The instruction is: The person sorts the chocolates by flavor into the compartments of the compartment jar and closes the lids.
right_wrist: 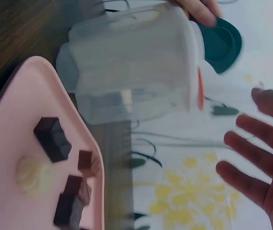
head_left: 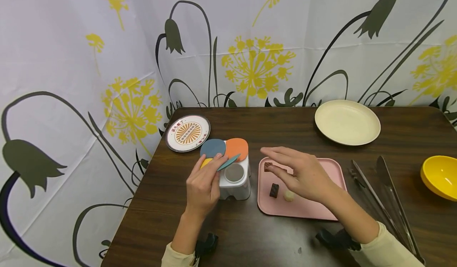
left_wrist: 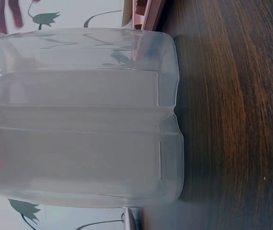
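Observation:
My left hand (head_left: 203,185) pinches the teal lid (right_wrist: 222,45) of a translucent container (left_wrist: 79,120). The lid is raised at a tilt beside one round opening (head_left: 234,172). Blue (head_left: 213,148), orange (head_left: 237,148) and yellow (head_left: 206,162) lids sit over the container's other openings, the yellow one partly behind my left fingers. My right hand (head_left: 303,173) hovers over the pink tray (head_left: 303,211) with fingers spread, holding nothing. On the tray lie a dark chocolate (head_left: 274,190), a cream-coloured round sweet (head_left: 288,196) and several brown pieces (right_wrist: 86,163), some hidden in the head view by my right hand.
A patterned plate (head_left: 188,133) lies at the back left and a cream plate (head_left: 347,122) at the back right. Metal tongs (head_left: 389,191) lie right of the tray, near a yellow bowl (head_left: 440,177). A flowered cloth (head_left: 250,60) hangs behind the table.

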Motion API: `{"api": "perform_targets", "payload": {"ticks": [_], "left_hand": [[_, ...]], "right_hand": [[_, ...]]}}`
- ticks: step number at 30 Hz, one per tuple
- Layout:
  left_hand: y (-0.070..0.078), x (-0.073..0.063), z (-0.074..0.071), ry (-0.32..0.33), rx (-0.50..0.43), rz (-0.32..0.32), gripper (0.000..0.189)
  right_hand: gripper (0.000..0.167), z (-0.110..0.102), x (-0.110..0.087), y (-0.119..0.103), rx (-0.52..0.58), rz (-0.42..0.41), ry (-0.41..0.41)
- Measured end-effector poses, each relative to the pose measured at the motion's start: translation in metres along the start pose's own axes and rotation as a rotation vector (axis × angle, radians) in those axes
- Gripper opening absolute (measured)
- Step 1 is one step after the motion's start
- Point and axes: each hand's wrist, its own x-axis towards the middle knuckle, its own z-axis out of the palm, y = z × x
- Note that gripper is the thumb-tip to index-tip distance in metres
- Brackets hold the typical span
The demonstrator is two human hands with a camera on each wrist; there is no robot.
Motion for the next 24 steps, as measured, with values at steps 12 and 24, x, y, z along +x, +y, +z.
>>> {"api": "perform_targets", "payload": {"ticks": [12, 24], "left_hand": [[0.001, 0.001, 0.000, 0.001, -0.004, -0.003, 0.032], [0.002, 0.003, 0.000, 0.019, 0.003, 0.030, 0.031]], "right_hand": [[0.044, -0.056, -0.092, 0.024, -0.388, 0.511, 0.193], [0.084, -0.086, -0.174, 0.042, -0.533, 1.154, 0.093]]}}
